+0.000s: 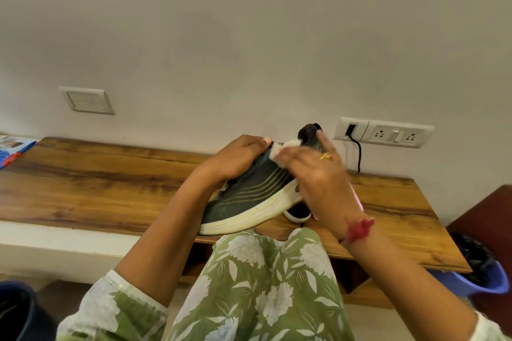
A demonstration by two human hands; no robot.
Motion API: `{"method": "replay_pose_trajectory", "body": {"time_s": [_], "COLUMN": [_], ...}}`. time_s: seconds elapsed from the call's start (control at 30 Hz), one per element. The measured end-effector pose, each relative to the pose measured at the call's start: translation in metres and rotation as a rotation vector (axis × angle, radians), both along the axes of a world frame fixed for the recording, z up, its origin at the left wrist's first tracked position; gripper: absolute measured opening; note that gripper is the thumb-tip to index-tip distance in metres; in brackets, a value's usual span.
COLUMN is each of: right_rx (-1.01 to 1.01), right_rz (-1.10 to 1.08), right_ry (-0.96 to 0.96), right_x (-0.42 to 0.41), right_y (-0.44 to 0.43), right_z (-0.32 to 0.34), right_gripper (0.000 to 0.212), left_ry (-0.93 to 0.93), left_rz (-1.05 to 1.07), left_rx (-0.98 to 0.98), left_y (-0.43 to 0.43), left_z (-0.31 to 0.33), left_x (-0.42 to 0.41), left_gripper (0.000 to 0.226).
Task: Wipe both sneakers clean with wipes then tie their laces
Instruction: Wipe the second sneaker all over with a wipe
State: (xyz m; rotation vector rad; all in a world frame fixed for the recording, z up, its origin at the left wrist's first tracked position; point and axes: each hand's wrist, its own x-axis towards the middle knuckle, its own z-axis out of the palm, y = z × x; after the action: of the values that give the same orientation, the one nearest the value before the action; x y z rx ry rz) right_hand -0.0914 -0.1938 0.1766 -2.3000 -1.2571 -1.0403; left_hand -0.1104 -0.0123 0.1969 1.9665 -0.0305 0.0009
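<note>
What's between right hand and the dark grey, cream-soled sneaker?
A crumpled white wipe, held by the right hand against the upper of the dark grey sneaker; head view.

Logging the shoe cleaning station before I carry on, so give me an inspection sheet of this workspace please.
Surface: wooden bench top along the wall.
Job's things: dark sneaker tilted at the front edge; second sneaker partly hidden behind it; white wipe at the first one's collar.
Clutter: blue booklet far left; pink item at right, unidentifiable.
Hands: left hand grips the dark sneaker's top; right hand holds the white wipe.
Cables: black cable hangs from the wall socket.
Surroundings: blue bin at right, dark bin lower left.
</note>
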Motion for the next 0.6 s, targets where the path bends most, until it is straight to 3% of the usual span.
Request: {"method": "replay_pose_trajectory", "body": {"time_s": [0.07, 0.2, 0.33, 0.47, 0.6], "right_rx": [0.071, -0.112, 0.075, -0.061, 0.082], "right_rz": [-0.017, 0.165, -0.014, 0.199, 0.081], "right_ry": [0.06, 0.034, 0.142, 0.1, 0.185], "right_x": [0.0, -0.025, -0.004, -0.029, -0.013], "right_y": [0.004, 0.012, 0.006, 0.018, 0.017], "right_z": [0.0, -0.019, -0.002, -0.018, -0.003], "right_gripper": [0.034, 0.032, 0.034, 0.032, 0.032], "left_ry": [-0.004, 0.004, -0.008, -0.018, -0.046], "left_rz": [0.004, -0.018, 0.017, 0.007, 0.031], "left_rx": [-0.008, 0.022, 0.054, 0.058, 0.031], "left_y": [0.0, 0.001, 0.0, -0.002, -0.004], "left_z": [0.002, 0.0, 0.001, 0.006, 0.006], "left_x": [0.002, 0.003, 0.006, 0.01, 0.013], "left_gripper": [0.037, 0.038, 0.039, 0.037, 0.039]}}
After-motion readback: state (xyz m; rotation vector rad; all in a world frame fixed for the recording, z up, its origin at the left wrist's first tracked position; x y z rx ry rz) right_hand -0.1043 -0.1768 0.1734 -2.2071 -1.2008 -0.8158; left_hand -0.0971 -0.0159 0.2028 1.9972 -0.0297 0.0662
